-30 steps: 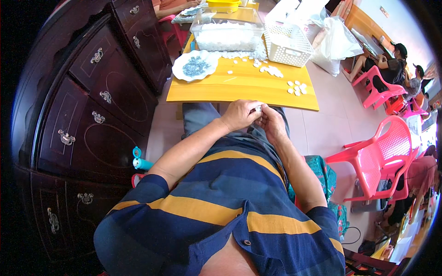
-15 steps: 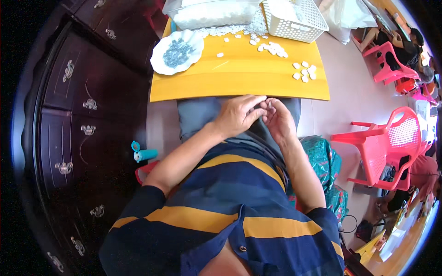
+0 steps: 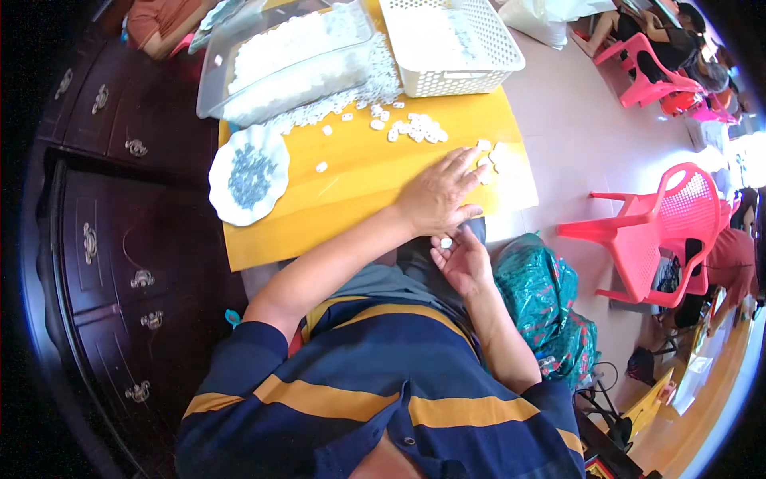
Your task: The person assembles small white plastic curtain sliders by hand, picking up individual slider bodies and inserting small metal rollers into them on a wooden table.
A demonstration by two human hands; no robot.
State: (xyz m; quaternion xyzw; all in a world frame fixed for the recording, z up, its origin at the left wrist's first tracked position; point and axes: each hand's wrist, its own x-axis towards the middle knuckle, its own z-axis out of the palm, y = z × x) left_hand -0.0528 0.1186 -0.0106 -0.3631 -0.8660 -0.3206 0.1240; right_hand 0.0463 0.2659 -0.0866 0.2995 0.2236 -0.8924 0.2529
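My left hand (image 3: pixel 437 194) reaches palm down over the right end of the yellow table (image 3: pixel 359 172), fingers stretched out. Its fingertips are beside a group of small white plastic pieces (image 3: pixel 501 156), partly covering them. At the table's near edge my right hand (image 3: pixel 465 265) is turned palm up, holding one small white piece (image 3: pixel 446 243) on its half-curled fingers. A loose pile of similar white pieces (image 3: pixel 420 129) lies farther back. On the left of the table stands a white scalloped dish (image 3: pixel 276 188) with many small grey parts (image 3: pixel 250 177) in it.
A clear plastic bin (image 3: pixel 214 76) full of white pieces and a white perforated basket (image 3: pixel 459 85) stand at the back. Dark drawers (image 3: pixel 104 263) line the left. Green bags (image 3: pixel 538 299) and a pink chair (image 3: pixel 638 231) are at right. Other people sit farther off.
My left hand has parted from my right and moved forward onto the table by the white pieces. My right hand has opened somewhat, showing the piece. The view has shifted, showing more of the bin.
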